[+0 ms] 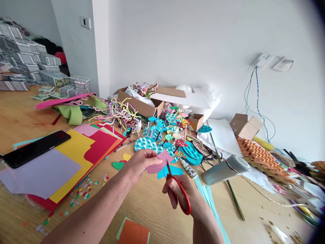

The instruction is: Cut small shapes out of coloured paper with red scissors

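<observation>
My left hand [142, 164] pinches a piece of pink paper [155, 168] that has a faint line drawn on it. In my right hand [181, 191] is a pair of red-handled scissors [188, 203], its dark blades touching the right edge of the pink paper. Under and behind the paper lies a blue paper scrap [175, 170]. Just right of the blades rests a small white bottle [189, 168]. Left of my left hand are green, red and yellow paper cut-outs [118, 165]. Nearer to me lies a stack of orange and green paper squares [134, 232] with a drawn outline.
Coloured paper sheets [76, 149] lie at left with a black phone [38, 147] on top. Paper confetti [85, 193] is scattered beside them. A grey flask [225, 169] lies at right, by a green stick [236, 200]. Pipe cleaners [119, 113] and a cardboard box [138, 102] stand behind.
</observation>
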`<state>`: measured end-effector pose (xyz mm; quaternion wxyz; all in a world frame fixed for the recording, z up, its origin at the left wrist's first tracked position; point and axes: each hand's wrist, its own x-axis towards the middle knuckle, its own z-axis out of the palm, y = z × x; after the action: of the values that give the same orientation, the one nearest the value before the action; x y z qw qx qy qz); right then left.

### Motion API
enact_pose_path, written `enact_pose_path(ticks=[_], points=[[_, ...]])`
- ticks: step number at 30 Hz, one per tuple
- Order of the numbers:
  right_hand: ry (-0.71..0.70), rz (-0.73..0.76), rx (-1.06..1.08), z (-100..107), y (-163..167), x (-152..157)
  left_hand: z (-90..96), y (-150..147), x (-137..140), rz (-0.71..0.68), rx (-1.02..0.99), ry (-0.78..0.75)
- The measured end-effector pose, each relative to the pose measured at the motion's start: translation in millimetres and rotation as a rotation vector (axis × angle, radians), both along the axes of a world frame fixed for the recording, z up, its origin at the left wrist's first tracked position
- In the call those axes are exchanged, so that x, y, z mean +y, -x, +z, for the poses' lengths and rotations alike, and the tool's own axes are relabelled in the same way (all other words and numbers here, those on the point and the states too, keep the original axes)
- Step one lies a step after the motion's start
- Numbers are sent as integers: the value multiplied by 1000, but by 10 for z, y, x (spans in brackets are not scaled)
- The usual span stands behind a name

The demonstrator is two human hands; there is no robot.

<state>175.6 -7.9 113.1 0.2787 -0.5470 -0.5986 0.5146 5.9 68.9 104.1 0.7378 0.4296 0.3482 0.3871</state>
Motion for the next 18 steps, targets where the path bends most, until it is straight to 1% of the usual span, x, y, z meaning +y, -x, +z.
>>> enact_pose_path(ticks=[3,7,14,18], points=[[-32,-14,13,-26,-12,2,-9,-5,-4,-58,-32,-8],[-29,-13,21,-50,-25,10,-10,-13,-22,-103,-46,-50],[-41,16,20,-13,-1,21,31,-20,-55,-95,-61,-81],[-65,46,55,-15,30,30,29,-23,-46,-78,-69,-45]])
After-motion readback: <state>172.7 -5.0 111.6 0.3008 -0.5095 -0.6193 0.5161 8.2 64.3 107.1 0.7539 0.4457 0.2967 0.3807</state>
